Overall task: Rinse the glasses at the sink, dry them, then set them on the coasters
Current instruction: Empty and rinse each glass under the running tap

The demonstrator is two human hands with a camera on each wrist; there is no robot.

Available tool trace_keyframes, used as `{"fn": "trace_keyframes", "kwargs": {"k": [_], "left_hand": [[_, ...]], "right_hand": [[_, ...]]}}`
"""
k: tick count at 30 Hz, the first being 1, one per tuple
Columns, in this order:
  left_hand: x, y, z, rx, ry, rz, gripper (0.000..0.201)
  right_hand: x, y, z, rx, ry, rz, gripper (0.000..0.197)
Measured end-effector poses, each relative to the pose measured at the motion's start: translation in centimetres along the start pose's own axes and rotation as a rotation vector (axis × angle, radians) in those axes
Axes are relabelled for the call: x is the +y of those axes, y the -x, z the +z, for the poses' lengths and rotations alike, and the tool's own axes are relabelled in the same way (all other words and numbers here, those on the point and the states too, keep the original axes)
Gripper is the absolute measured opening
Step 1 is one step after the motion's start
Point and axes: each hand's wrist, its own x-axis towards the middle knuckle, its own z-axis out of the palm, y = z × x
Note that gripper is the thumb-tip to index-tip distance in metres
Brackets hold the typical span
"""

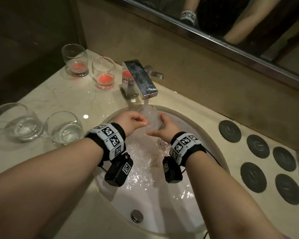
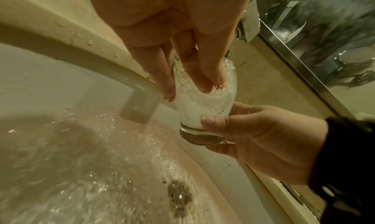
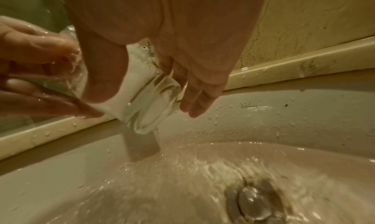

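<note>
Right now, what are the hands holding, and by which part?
One glass: right hand grips its base; left hand fingers reach inside the rim.

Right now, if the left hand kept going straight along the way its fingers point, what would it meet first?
The left hand has fingers already inside the glass under the running tap, so it would probably meet the inside of the glass first, near its base. The right hand grips that base.

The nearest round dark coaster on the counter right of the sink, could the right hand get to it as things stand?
Probably yes for the path: that round dark coaster lies bare on the counter, nothing between. But the right hand is gripping the clear glass tumbler under the tap, so it isn't free.
</note>
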Motion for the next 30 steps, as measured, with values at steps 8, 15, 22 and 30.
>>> {"fn": "trace_keyframes", "kwargs": {"k": [8, 15, 22, 30], "left_hand": [[0.4, 0.7, 0.9, -0.154, 0.166, -0.177, 0.003], [-0.4, 2.5, 1.6, -0.098, 0.172, -0.244, 0.019], [-0.5, 5.8, 2.1, -0.085, 0.190, -0.231, 0.011], [0.7, 9.6, 0.7, -0.112, 0.314, -0.158, 0.007]], "right_hand": [[1.3, 1.8, -2.3, -0.025, 0.178, 0.072, 0.093], [-0.9, 5.1, -4.1, 0.033, 0.765, -0.020, 0.077], [-3.4, 7.7, -3.1, 0.118, 1.432, -0.274, 0.058], [-4.1, 11.1, -1.8, 0.186, 1.038, -0.194, 0.082]]}}
